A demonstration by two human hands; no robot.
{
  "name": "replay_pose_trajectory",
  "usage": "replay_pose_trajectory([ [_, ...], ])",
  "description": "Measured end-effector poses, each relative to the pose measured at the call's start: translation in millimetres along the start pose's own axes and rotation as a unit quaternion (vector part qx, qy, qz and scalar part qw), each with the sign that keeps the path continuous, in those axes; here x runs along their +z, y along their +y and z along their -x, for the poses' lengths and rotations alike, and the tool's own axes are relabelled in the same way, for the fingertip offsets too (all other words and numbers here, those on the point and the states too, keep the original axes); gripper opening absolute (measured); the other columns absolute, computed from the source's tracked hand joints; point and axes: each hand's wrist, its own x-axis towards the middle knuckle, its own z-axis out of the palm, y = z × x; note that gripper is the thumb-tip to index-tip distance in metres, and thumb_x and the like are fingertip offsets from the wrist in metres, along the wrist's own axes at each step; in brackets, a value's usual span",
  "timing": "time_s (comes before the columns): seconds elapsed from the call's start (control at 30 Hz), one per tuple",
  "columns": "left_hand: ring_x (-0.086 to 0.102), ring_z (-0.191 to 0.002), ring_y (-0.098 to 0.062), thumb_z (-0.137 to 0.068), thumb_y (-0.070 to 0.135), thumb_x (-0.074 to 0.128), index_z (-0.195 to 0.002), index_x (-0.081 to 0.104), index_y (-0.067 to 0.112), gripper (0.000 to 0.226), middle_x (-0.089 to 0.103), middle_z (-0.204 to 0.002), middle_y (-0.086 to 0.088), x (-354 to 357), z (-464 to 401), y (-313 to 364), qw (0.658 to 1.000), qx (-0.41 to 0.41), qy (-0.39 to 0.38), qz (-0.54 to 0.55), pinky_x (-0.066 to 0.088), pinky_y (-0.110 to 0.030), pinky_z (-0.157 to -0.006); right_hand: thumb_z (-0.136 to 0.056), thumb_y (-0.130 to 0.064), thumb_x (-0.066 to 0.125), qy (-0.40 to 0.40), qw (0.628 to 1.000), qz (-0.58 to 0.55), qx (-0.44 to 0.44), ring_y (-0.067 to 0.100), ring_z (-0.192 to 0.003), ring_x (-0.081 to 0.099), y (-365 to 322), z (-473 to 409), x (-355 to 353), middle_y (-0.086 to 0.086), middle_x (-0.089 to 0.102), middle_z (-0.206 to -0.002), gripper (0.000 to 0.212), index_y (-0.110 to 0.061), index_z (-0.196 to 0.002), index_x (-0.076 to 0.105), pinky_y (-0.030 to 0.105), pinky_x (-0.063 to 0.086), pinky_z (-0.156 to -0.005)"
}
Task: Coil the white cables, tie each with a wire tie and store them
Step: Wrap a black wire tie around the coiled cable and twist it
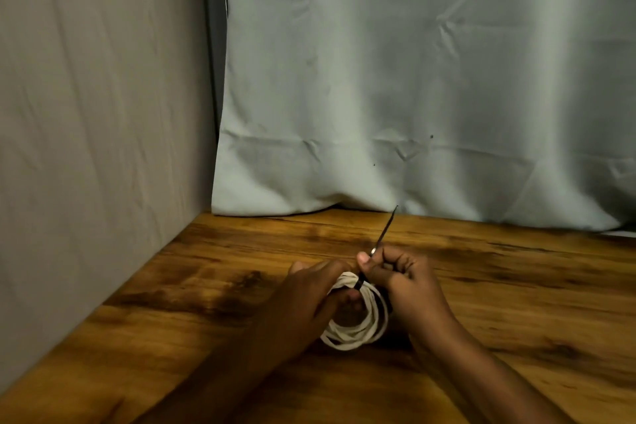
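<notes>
A white cable coil (pixel 358 330) of several loops lies on the wooden table (pixel 206 286) near the middle. My left hand (pixel 309 296) grips the coil's upper left side, fingers curled round the loops. A thin black wire tie (pixel 383 234) wraps the top of the coil, and its free end sticks up and to the right. My right hand (pixel 395 275) pinches the tie between thumb and fingers just above the coil. Part of the coil is hidden under both hands.
Grey fabric (pixel 413 96) hangs behind the table and meets its far edge. A beige cloth wall (pixel 103 113) bounds the table on the left.
</notes>
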Motion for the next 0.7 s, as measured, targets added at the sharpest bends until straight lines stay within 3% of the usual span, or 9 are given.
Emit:
replay_pose_trajectory([
  [0.13,0.047,-0.098,-0.005,-0.093,0.07,0.027,-0.12,0.047,0.045,0.042,0.062,-0.105,0.021,0.2,5.1,2.8,1.0,-0.016,0.011,0.014,0.044,-0.036,-0.085,-0.095,-0.018,0.068,-0.042,0.991,-0.068,0.103,0.027,-0.057,0.06,-4.2,-1.9,-5.0,0.023,0.063,-0.071,0.032,0.009,-0.08,0.061,0.029,0.053,-0.055],
  [0.23,0.047,-0.1,-0.004,-0.094,0.067,0.033,-0.13,0.037,0.054,0.038,0.063,-0.109,0.023,-0.4,5.6,10.5,0.998,-0.014,0.041,0.039,0.043,-0.028,-0.084,-0.091,-0.014,0.066,-0.089,0.959,-0.138,0.23,0.026,-0.061,0.065,-5.9,-1.2,-5.1,0.017,0.07,-0.077,0.014,-0.003,-0.087,0.074,0.031,0.055,-0.059],
  [0.33,0.05,-0.095,-0.007,-0.101,0.058,0.032,-0.126,0.047,0.049,0.031,0.058,-0.115,0.027,2.1,4.6,12.7,0.998,0.013,0.061,-0.02,0.038,-0.028,-0.083,-0.073,-0.018,0.067,-0.134,0.935,-0.139,0.299,0.023,-0.066,0.067,-4.8,0.0,-5.6,0.012,0.071,-0.081,0.018,-0.006,-0.08,0.079,0.032,0.055,-0.063],
  [0.43,0.053,-0.091,-0.01,-0.101,0.056,0.032,-0.117,0.054,0.042,0.03,0.06,-0.11,0.026,4.0,2.7,10.0,0.997,0.012,0.077,-0.023,0.037,-0.032,-0.083,-0.076,-0.017,0.07,-0.138,0.943,-0.117,0.28,0.026,-0.07,0.07,-5.2,1.3,-5.1,0.015,0.074,-0.087,0.019,-0.004,-0.088,0.079,0.034,0.056,-0.067],
  [0.53,0.056,-0.091,-0.004,-0.101,0.054,0.036,-0.111,0.056,0.039,0.027,0.06,-0.105,0.025,4.5,-1.6,7.3,0.995,0.016,0.101,-0.011,0.038,-0.032,-0.084,-0.095,-0.026,0.069,-0.06,0.972,-0.094,0.208,0.028,-0.071,0.073,1.8,1.5,-1.9,0.017,0.078,-0.088,0.024,-0.008,-0.086,0.081,0.034,0.058,-0.066],
  [0.6,0.057,-0.09,0.0,-0.1,0.054,0.039,-0.107,0.059,0.034,0.029,0.059,-0.101,0.021,4.1,-4.7,0.8,0.993,0.005,0.121,0.007,0.044,-0.035,-0.082,-0.094,-0.031,0.072,-0.02,0.981,-0.117,0.15,0.029,-0.077,0.073,5.9,-0.1,0.2,0.018,0.077,-0.093,0.025,-0.007,-0.099,0.075,0.038,0.058,-0.072],
  [0.7,0.058,-0.086,0.001,-0.097,0.058,0.039,-0.104,0.062,0.028,0.038,0.057,-0.096,0.017,2.3,-7.0,-11.8,0.99,-0.024,0.134,0.032,0.049,-0.032,-0.075,-0.088,-0.011,0.078,-0.044,0.994,-0.082,0.05,0.023,-0.081,0.07,6.5,-2.9,-4.6,0.018,0.071,-0.095,0.039,-0.018,-0.122,0.061,0.034,0.058,-0.071],
])
